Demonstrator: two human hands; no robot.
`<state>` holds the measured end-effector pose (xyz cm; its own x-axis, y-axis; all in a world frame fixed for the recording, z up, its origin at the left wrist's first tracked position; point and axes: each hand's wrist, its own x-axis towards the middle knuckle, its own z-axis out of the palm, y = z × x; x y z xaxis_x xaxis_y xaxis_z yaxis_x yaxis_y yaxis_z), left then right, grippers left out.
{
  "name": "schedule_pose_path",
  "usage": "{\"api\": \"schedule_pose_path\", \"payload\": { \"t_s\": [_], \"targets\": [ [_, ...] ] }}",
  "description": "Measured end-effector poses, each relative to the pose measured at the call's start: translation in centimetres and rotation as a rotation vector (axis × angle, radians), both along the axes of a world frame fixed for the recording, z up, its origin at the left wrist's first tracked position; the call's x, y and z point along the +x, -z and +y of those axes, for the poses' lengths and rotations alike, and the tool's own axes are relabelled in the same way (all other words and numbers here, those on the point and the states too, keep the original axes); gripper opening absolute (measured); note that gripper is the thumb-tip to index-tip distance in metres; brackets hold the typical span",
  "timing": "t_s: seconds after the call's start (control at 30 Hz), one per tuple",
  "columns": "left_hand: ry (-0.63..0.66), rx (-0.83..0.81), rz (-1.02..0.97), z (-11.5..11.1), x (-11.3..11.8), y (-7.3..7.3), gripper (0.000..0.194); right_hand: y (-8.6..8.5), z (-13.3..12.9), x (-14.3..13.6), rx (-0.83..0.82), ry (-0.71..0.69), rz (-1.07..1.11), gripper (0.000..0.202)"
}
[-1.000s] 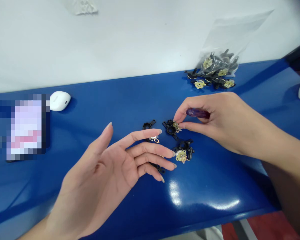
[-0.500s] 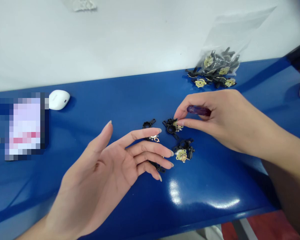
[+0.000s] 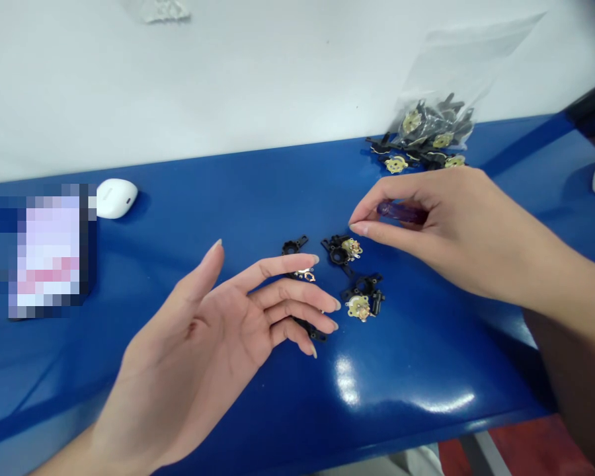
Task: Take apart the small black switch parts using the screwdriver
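My left hand (image 3: 218, 344) is palm up over the blue table, fingers apart and holding nothing. Its fingers partly cover some black parts (image 3: 291, 247). My right hand (image 3: 441, 231) is closed round a purple handle-like object (image 3: 401, 212), with thumb and forefinger pressed together. Below those fingertips lies a black part with a yellowish metal disc (image 3: 339, 255), not touched by them. Another black piece (image 3: 364, 285) with a yellowish disc (image 3: 359, 307) lies nearer the table's front, right of my left fingertips.
A clear plastic bag (image 3: 436, 119) of black and yellowish parts leans at the back right, with loose ones before it. On the left are a phone-like device (image 3: 49, 251), its screen pixelated, and a white case (image 3: 117, 198). A white wall (image 3: 258, 79) stands behind the table (image 3: 218, 192).
My right hand has moved slightly up and right, off the black part, so its yellowish disc now shows. The left hand is nearly unmoved.
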<state>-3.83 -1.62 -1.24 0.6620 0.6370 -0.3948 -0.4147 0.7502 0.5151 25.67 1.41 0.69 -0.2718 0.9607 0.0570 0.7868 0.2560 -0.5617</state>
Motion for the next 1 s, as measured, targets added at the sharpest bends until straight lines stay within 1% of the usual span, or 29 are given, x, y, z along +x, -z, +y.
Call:
{"api": "schedule_pose_path", "payload": {
  "t_s": [0.23,0.47,0.63,1.0],
  "targets": [
    [0.004,0.002,-0.018,-0.1,-0.1,-0.1,0.085,0.2,0.0,0.5,0.002,-0.001,-0.017,0.013],
    [-0.005,0.011,-0.031,0.0,0.1,-0.1,0.083,0.8,0.4,1.2,-0.060,-0.022,-0.039,0.008],
    [-0.007,0.017,-0.028,-0.1,0.0,-0.1,0.084,1.3,1.0,1.9,-0.147,-0.085,-0.040,0.009],
    [-0.019,0.012,-0.005,0.1,0.4,-0.4,0.078,1.2,0.8,1.3,-0.155,-0.113,-0.015,0.012]
  ]
}}
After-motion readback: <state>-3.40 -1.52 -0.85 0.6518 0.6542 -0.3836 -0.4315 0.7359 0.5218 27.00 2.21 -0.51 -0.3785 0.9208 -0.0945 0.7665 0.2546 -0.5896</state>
